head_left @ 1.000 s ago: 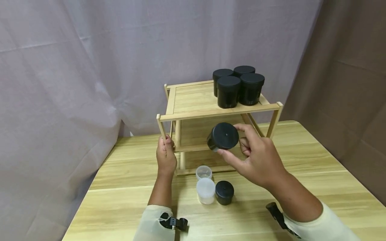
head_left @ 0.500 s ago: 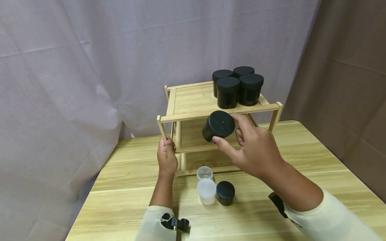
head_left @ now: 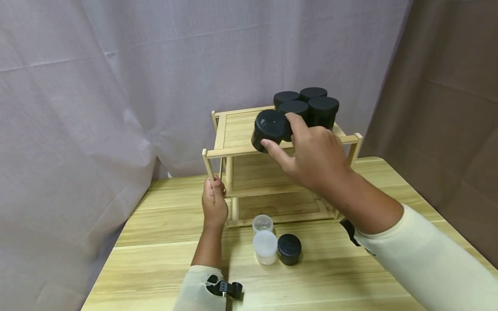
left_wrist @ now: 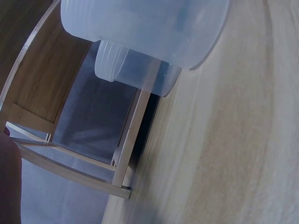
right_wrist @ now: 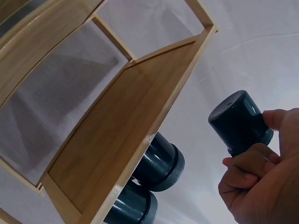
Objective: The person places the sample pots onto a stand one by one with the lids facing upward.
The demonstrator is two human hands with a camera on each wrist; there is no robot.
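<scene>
Here, held black jar (head_left: 267, 133): lid (head_left: 271, 122) up, axis tilted.

The table (head_left: 155, 246) is pale, wood-grained, and carries a three-tier wooden rack (head_left: 241, 129). Before the rack, on the tabletop, stand a near clear jar (head_left: 266, 247), a far clear jar (head_left: 262, 223) behind it, and — just right of the near one — a short black jar (head_left: 289, 249). Four tall jars (head_left: 300, 108), also black, cluster at the rack top's right.
</scene>
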